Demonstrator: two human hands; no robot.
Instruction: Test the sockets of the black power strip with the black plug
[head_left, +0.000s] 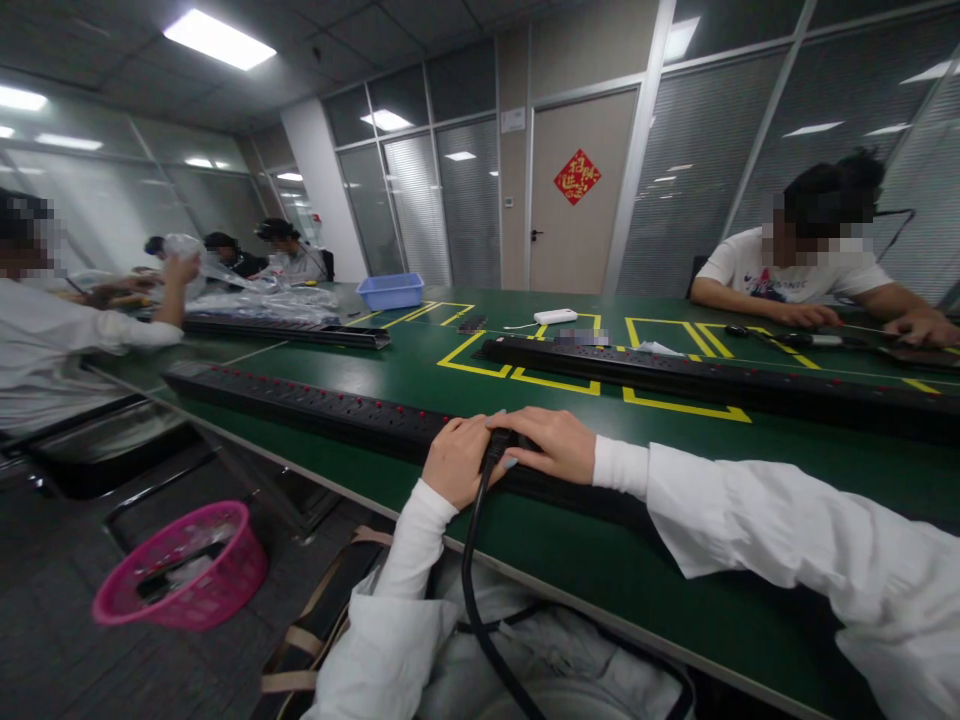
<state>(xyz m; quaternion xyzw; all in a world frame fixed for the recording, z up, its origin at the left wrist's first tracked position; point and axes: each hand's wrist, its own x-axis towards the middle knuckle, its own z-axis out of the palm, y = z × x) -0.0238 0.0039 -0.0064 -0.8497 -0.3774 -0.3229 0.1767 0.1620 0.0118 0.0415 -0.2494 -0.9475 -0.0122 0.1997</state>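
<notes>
A long black power strip point(322, 400) with a row of small red parts lies along the near edge of the green table. At its middle, a black power plug point(498, 442) sits against the strip's top, partly covered by fingers. My left hand point(457, 458) is closed around the plug from the left, resting on the strip. From the right, my right hand point(553, 442) grips the same plug. Its thick black cable point(471, 570) hangs over the table edge toward my lap. How far the plug is in the socket is hidden.
Another black power strip point(720, 385) lies farther back, near a white adapter point(555, 317) and yellow tape outlines. A blue bin point(390, 291) stands beyond. A pink basket point(251, 565) is on the floor at left. Co-workers sit on both sides.
</notes>
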